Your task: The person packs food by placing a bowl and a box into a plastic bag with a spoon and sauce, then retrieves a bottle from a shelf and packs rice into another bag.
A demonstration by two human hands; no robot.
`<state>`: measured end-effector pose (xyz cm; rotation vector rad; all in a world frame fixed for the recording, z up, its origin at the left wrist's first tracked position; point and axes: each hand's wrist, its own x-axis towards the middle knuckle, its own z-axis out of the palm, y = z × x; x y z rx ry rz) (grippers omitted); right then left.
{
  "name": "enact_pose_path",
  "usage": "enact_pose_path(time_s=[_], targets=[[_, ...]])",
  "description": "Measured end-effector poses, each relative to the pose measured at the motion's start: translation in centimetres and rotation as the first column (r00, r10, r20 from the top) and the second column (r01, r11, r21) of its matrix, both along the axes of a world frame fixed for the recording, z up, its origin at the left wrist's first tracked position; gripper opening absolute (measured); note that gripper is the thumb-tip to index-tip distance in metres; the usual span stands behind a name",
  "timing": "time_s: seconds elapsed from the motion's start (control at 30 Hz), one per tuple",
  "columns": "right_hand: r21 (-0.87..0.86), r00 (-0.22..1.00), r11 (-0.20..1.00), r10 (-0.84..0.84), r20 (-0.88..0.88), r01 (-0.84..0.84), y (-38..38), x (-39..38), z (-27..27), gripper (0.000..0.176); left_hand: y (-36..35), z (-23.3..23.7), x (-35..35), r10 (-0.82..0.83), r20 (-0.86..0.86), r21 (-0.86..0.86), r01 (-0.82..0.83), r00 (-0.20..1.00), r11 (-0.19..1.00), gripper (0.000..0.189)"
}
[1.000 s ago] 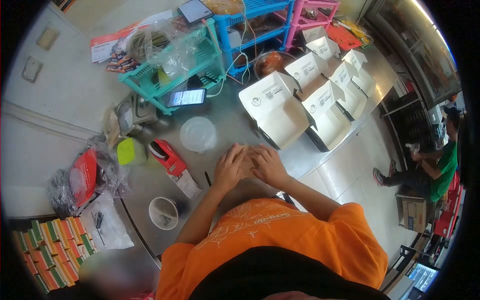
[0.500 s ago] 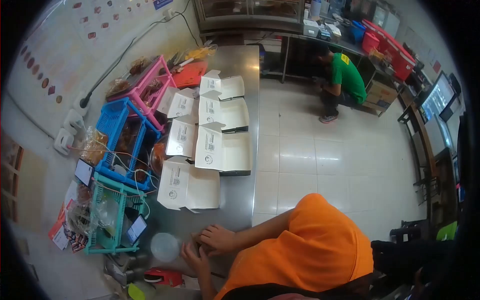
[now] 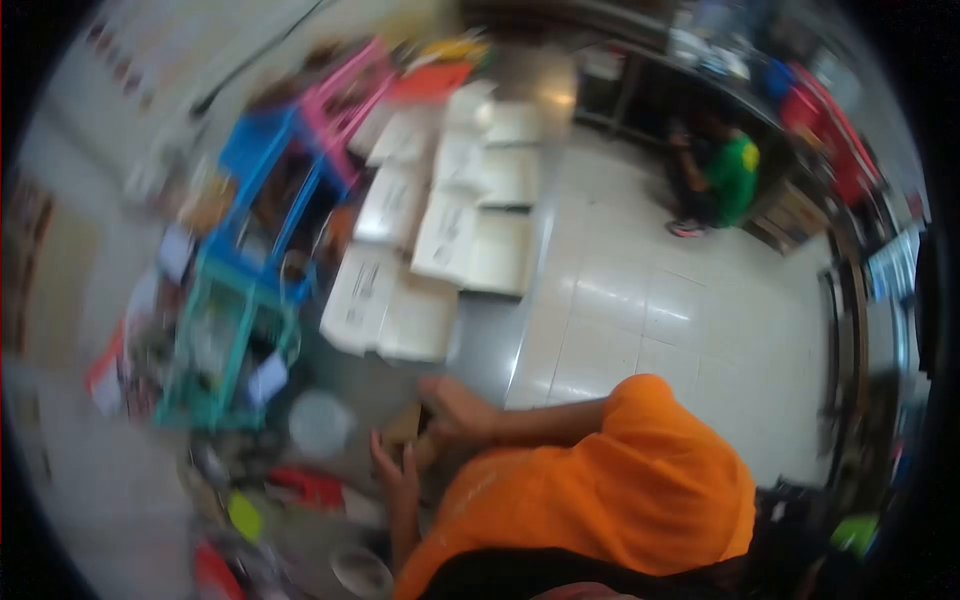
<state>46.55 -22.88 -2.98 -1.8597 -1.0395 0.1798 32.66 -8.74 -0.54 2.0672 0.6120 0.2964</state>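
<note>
My left hand [image 3: 396, 470] is at the near end of a steel table, thumb and fingers apart around a small brown piece [image 3: 403, 424] that looks like folded card or paper. Blur hides its exact kind. My right hand [image 3: 458, 412] reaches in from the right, fingers bent against the other side of the same piece. Left of the hands stands a round, pale translucent container [image 3: 321, 423]. Just beyond them is an open white box [image 3: 415, 315] with a printed lid, the nearest of several.
More open boxes [image 3: 500, 250] line the steel table [image 3: 485, 350]. Teal [image 3: 235, 290], blue [image 3: 262, 140] and pink [image 3: 350, 90] baskets stand along the wall. A red item [image 3: 308, 487] lies nearby. A person in green [image 3: 735, 180] crouches across the tiled floor.
The view has shifted and blurred; the boxes sit higher in it. My hands have moved apart somewhat, and more of the brown piece shows between them. The crouching person's arms are raised.
</note>
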Motion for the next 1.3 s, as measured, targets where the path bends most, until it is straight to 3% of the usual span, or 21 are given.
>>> enact_pose_path(time_s=[0.03, 0.07, 0.1, 0.13, 0.3, 0.4, 0.47, 0.57, 0.63, 0.67, 0.73, 0.8, 0.87, 0.93, 1.0, 1.07, 1.1, 1.13, 1.17, 1.23, 1.3], targets=[[-0.125, 0.967, 0.991, 0.022, -0.254, -0.056, -0.1, 0.4, 1.1, 0.065, 0.0, -0.2, 0.1, 0.033, -0.03, 0.002, -0.033, 0.999, 0.999, 0.062], [-0.034, 0.976, 0.999, 0.009, -0.217, -0.017, -0.3, 0.4, 1.1, 0.064, 0.2, -0.5, 0.2, 0.019, 0.004, 0.036, -0.019, 1.0, 0.999, 0.059], [-0.044, 0.983, 0.999, 0.015, -0.185, -0.024, -0.4, 0.2, -0.8, 0.063, 0.2, -0.5, 0.3, 0.019, 0.018, 0.021, -0.02, 1.0, 1.0, 0.056], [-0.057, 0.949, 0.997, 0.027, -0.313, -0.047, -0.5, 0.2, -0.5, 0.062, 0.2, -0.6, 0.1, 0.046, 0.008, 0.023, -0.046, 0.999, 0.999, 0.056], [-0.066, 0.909, 0.989, 0.096, -0.406, -0.134, -1.5, 0.1, 1.5, 0.06, -0.3, 0.5, -0.4, 0.095, 0.001, 0.051, -0.095, 0.995, 0.994, 0.055], [-0.065, 0.915, 0.985, 0.12, -0.385, -0.157, -1.2, 0.0, 1.9, 0.058, -0.6, 1.0, -0.6, 0.098, 0.014, 0.02, -0.099, 0.995, 0.995, 0.056], [-0.066, 0.924, 0.984, 0.132, -0.36, -0.166, -1.2, 0.3, 1.9, 0.058, -0.7, 1.0, -0.5, 0.074, 0.009, 0.112, -0.074, 0.997, 0.991, 0.054], [-0.121, 0.955, 0.974, 0.154, -0.254, -0.189, -1.1, 0.7, 1.5, 0.059, -1.1, 0.8, -0.4, 0.169, 0.062, 0.133, -0.176, 0.984, 0.975, 0.051], [-0.08, 0.985, 0.987, 0.147, 0.087, -0.141, -0.7, 1.1, 2.1, 0.057, -1.4, 0.9, -0.4, 0.195, 0.054, 0.101, -0.199, 0.979, 0.975, 0.049], [-0.078, 0.985, 0.987, 0.148, 0.087, -0.141, -0.4, 1.3, 3.2, 0.057, -1.5, 0.9, -0.4, 0.219, 0.043, 0.069, -0.222, 0.975, 0.973, 0.048], [-0.245, 0.884, 0.955, 0.255, 0.392, -0.167, 0.7, 1.5, 5.6, 0.048, -1.6, 0.5, -0.3, 0.211, 0.099, 0.071, -0.219, 0.972, 0.973, 0.047], [-0.26, 0.866, 0.953, 0.257, 0.428, -0.155, 2.2, 1.8, 5.0, 0.039, -1.6, -0.1, -0.5, 0.199, 0.154, 0.071, -0.212, 0.968, 0.975, 0.046], [-0.273, 0.845, 0.951, 0.261, 0.467, -0.143, 3.3, 2.5, 4.5, 0.03, -1.6, -0.6, -0.6, 0.143, 0.142, 0.204, -0.171, 0.979, 0.964, 0.046], [-0.438, 0.936, 0.874, 0.309, 0.17, -0.209, 4.3, 3.3, 4.2, 0.017, -1.7, -0.7, -0.7, 0.185, 0.134, 0.133, -0.202, 0.974, 0.97, 0.044], [-0.409, 0.954, 0.894, 0.262, 0.146, -0.183, 5.1, 4.1, 4.3, 0.013, -1.6, -0.4, -0.5, 0.223, 0.123, 0.061, -0.231, 0.967, 0.971, 0.043], [-0.383, 0.969, 0.911, 0.214, 0.122, -0.153, 5.5, 5.1, 3.9, 0.012, -1.5, 0.4, -0.3, 0.112, 0.211, 0.174, -0.15, 0.971, 0.973, 0.034], [-0.332, 0.971, 0.916, 0.239, -0.005, -0.227, 5.7, 5.9, 3.0, 0.016, -1.6, 1.1, 0.0, 0.112, 0.215, 0.175, -0.151, 0.97, 0.973, 0.034], [-0.271, 0.954, 0.916, 0.269, -0.131, -0.295, 5.8, 6.6, 2.4, 0.021, -1.8, 2.0, 0.1, 0.059, 0.133, 0.247, -0.091, 0.989, 0.965, 0.029], [-0.27, 0.954, 0.917, 0.269, -0.128, -0.295, 5.8, 6.9, 2.0, 0.021, -1.9, 2.4, 0.1, 0.011, 0.044, 0.313, -0.024, 0.999, 0.949, 0.024], [-0.371, 0.943, 0.891, 0.155, -0.295, -0.263, 5.9, 7.5, 1.6, 0.022, -1.9, 1.6, -0.1, -0.019, 0.041, 0.363, 0.003, 0.999, 0.932, 0.021], [-0.303, 0.927, 0.933, 0.075, -0.369, -0.196, 5.8, 6.9, 1.6, 0.023, -1.9, 1.7, -0.2, -0.05, 0.039, 0.413, 0.029, 0.998, 0.91, 0.017]])
